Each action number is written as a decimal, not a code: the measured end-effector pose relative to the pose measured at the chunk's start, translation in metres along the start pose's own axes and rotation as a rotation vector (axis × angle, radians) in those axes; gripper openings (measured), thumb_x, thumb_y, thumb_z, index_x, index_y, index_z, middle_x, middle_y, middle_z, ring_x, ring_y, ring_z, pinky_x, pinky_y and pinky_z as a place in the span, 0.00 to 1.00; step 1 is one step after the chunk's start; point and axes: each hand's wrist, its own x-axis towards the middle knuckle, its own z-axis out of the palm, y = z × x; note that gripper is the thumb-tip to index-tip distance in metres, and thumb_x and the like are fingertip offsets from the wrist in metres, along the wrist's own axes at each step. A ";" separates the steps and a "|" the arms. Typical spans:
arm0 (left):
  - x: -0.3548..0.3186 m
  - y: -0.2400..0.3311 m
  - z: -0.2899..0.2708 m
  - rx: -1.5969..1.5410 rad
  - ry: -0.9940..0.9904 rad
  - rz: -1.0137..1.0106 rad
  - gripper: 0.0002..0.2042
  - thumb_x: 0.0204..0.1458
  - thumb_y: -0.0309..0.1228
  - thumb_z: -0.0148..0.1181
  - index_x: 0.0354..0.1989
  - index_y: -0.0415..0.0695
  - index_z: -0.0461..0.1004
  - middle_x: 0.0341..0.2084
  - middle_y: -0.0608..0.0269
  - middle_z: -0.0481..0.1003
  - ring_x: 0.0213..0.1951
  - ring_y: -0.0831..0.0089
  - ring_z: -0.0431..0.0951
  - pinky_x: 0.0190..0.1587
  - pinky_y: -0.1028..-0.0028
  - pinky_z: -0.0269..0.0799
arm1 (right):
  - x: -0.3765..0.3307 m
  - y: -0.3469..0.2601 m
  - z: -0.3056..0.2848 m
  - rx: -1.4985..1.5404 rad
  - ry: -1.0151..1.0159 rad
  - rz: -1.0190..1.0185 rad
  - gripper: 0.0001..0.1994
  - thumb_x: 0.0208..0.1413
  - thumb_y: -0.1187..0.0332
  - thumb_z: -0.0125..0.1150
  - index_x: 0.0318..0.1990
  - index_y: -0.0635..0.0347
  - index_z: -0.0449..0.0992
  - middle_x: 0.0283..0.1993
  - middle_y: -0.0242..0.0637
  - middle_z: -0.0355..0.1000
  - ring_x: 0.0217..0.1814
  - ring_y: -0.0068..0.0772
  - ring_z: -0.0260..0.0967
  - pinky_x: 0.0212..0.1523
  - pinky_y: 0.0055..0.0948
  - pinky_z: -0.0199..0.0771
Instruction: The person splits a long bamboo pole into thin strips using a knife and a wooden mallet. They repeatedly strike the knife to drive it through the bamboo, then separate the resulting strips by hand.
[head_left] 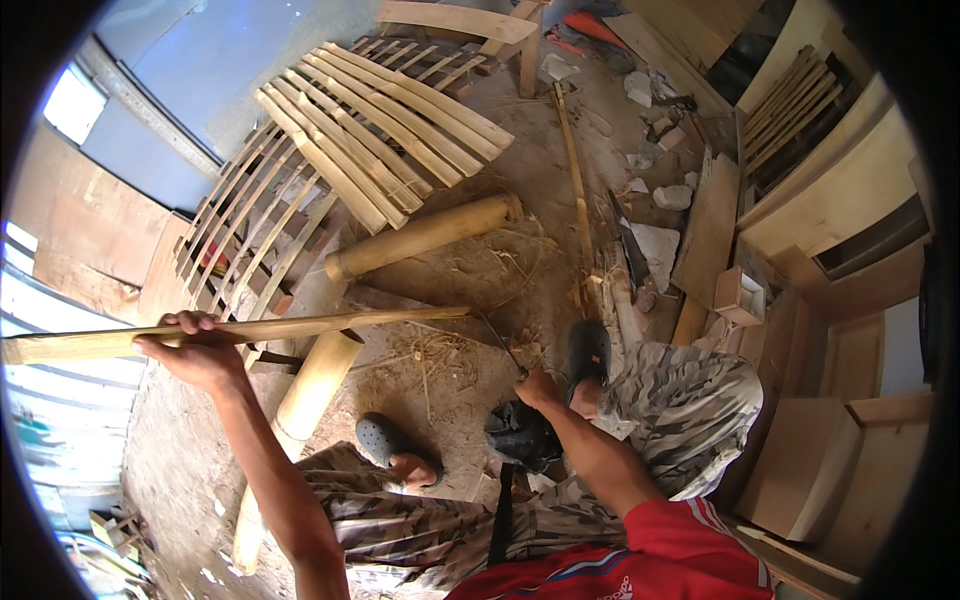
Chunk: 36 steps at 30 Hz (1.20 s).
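My left hand (205, 358) is closed round a long split bamboo strip (330, 325), which crosses level from the far left toward the middle. In my right hand (541, 388) is the handle of a thin dark-bladed knife (504, 345). The blade slants up and left, its upper end close to the strip's right end; I cannot tell whether they touch. Just below my right hand sits a black crumpled object (523, 435), its kind unclear. A thick bamboo pole (318, 385) runs beneath the strip, beside my left forearm.
Split bamboo slats (370, 130) lie on a slatted frame at the upper left, with another bamboo pole (425, 237) before it. Shavings (425, 360) litter the dirt floor between my clogs. Stone chunks (672, 197), boards (708, 225) and a small wooden box (740, 296) line the right.
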 end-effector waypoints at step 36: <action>0.004 0.025 -0.007 0.002 -0.067 -0.050 0.24 0.56 0.63 0.52 0.34 0.52 0.65 0.24 0.68 0.59 0.28 0.73 0.59 0.35 0.73 0.55 | -0.069 -0.156 0.010 0.158 0.093 -0.491 0.15 0.50 0.60 0.60 0.38 0.63 0.76 0.27 0.51 0.75 0.32 0.55 0.75 0.35 0.48 0.76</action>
